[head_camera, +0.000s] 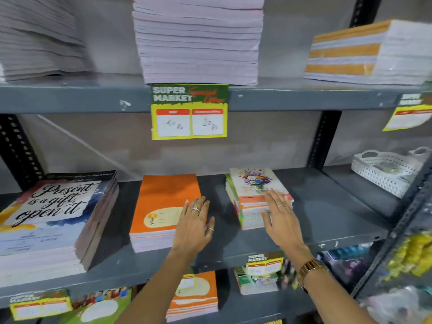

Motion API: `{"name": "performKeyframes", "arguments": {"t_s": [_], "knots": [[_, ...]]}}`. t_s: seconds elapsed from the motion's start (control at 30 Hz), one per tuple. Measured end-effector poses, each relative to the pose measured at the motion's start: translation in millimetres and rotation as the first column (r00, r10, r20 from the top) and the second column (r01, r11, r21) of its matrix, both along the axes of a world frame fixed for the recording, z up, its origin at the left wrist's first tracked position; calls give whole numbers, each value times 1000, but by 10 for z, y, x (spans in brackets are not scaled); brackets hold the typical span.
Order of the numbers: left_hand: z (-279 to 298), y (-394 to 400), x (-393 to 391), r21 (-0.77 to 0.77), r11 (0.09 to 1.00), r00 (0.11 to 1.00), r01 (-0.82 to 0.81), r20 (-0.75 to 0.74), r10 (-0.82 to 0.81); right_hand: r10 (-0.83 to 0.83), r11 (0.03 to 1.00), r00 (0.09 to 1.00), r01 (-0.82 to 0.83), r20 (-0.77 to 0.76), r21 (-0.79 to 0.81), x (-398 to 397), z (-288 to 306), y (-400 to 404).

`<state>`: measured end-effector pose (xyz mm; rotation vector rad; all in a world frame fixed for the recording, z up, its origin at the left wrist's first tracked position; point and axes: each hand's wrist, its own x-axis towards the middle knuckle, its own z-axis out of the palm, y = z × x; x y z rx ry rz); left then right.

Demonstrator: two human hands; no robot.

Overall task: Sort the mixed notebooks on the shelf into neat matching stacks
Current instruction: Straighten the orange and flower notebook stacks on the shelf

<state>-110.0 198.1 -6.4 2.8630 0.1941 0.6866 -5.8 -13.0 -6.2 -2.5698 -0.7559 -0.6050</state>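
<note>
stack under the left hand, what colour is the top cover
Orange, with a pale cream label panel; the orange stack under the left hand shows best in the head view.

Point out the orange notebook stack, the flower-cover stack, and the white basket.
orange notebook stack [163, 197]: head view, on the bare top cover above the label.
flower-cover stack [254, 181]: head view, on the bouquet print of the top cover.
white basket [378, 174]: head view, on its perforated front wall.

Grey metal shelving [70, 97] (slotted black uprights [19, 148]) — plain grey wall [257, 146] behind.
</note>
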Motion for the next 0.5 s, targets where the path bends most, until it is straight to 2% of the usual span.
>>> {"name": "performKeyframes", "arguments": {"t_s": [0.27,0.4,0.5], "knots": [[-67,-602,559,-122,992,996,43,-67,-51,-45,997,978,56,-203,45,553,35,-507],[-95,-769,695,-274,962,997,6,-70,-26,31,998,945,-14,-324,56,693,20,-557],[-128,-849,722,-395,918,996,-46,-88,12,34,998,914,-8,-405,67,739,-2,-584]]}}
